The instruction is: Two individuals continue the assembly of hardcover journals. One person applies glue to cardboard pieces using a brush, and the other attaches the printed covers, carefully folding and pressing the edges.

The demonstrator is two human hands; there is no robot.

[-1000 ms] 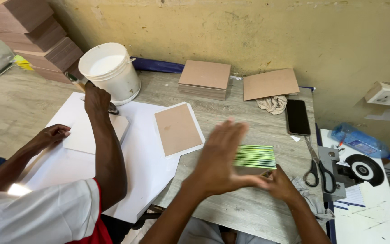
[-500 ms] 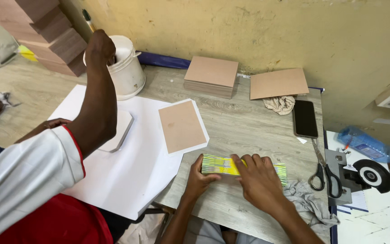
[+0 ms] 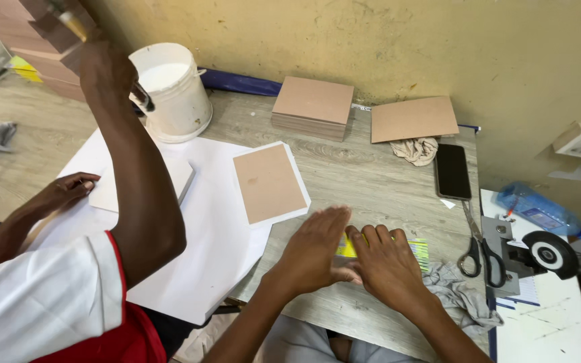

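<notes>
- Head view: the left hand (image 3: 317, 252) and right hand (image 3: 386, 265) lay flat, side by side, fingers extended, pressing a yellow-green striped sheet (image 3: 419, 249) onto the near-right counter (image 3: 371, 181).
- Neither grip was closed; both palms were open on the sheet.
- Judged step: smoothing down. The next move would call for even pressure.
- A co-worker's arm (image 3: 139, 195) reached to the white bucket (image 3: 173, 87), far left.

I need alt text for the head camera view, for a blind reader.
Left hand and right hand press flat on a yellow-green booklet on a grey table. Beside them, a co-worker's hand holds a brush at a white bucket.
</notes>
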